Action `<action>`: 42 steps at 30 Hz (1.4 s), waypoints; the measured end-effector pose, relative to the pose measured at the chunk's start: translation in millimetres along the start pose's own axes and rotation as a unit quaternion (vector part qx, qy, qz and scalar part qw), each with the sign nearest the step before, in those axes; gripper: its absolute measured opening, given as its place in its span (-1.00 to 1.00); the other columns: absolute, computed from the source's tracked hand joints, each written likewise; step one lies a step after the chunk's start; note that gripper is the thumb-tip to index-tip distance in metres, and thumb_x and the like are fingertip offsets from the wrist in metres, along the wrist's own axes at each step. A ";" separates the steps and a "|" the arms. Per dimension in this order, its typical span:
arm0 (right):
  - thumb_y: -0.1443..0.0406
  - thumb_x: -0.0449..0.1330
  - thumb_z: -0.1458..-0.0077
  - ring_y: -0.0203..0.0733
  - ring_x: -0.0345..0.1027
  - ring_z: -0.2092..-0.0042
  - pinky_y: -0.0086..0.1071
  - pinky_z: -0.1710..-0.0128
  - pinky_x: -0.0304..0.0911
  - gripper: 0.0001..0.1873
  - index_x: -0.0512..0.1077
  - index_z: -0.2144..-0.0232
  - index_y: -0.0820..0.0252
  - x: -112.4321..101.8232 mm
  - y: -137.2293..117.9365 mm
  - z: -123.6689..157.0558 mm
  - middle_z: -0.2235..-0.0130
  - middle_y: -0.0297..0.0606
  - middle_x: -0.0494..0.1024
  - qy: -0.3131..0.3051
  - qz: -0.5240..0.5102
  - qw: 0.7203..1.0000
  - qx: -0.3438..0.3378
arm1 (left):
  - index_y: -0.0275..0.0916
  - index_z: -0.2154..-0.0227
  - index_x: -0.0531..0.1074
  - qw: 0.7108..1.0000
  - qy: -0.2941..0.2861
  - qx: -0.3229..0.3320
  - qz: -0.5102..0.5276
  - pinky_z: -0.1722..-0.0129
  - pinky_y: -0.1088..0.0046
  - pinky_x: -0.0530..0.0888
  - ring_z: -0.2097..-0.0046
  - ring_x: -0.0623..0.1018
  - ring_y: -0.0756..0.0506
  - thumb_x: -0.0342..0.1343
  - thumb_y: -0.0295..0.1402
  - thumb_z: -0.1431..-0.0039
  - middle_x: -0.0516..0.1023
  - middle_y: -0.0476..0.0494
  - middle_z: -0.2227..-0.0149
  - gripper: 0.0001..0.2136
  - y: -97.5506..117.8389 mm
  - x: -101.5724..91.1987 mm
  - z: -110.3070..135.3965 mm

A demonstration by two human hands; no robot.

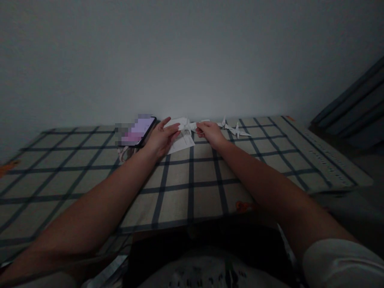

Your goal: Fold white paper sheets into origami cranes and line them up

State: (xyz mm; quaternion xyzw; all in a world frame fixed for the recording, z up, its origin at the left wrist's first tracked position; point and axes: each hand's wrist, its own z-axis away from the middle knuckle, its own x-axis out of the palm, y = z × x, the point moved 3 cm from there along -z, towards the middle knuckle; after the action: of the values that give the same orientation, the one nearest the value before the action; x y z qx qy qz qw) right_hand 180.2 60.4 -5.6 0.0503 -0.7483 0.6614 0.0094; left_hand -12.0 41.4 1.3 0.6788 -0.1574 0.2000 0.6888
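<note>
One folded paper piece, held by the left hand and right hand over one paper sheet, likely wants light, even pressure to keep creases crisp, with two origami cranes to the right, one smartphone at left, and one checked tablecloth beneath.

We get a dim, grey view, with the wall darkening toward the corners, the phone screen glowing partly behind blocky pixels, and detail on the folded paper soft.
</note>
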 end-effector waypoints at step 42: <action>0.45 0.16 -0.03 -0.41 0.32 0.59 -0.58 0.59 0.19 -0.86 0.30 0.33 0.19 -193.7 -19.8 96.2 0.60 -0.51 0.43 0.299 0.067 0.952 0.008 | -0.34 0.17 0.49 0.971 -0.067 0.069 -0.217 0.36 0.47 0.50 0.34 0.52 0.00 0.16 -0.56 -0.03 0.54 -0.23 0.14 -0.74 -103.7 175.2 30.0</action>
State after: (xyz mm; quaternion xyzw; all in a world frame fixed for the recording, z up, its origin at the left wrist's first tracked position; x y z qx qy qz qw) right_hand 379.7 -25.1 -13.6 -0.1999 -0.7075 0.6512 0.1882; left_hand 192.8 22.5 -2.7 0.7543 -0.0377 0.0101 0.6554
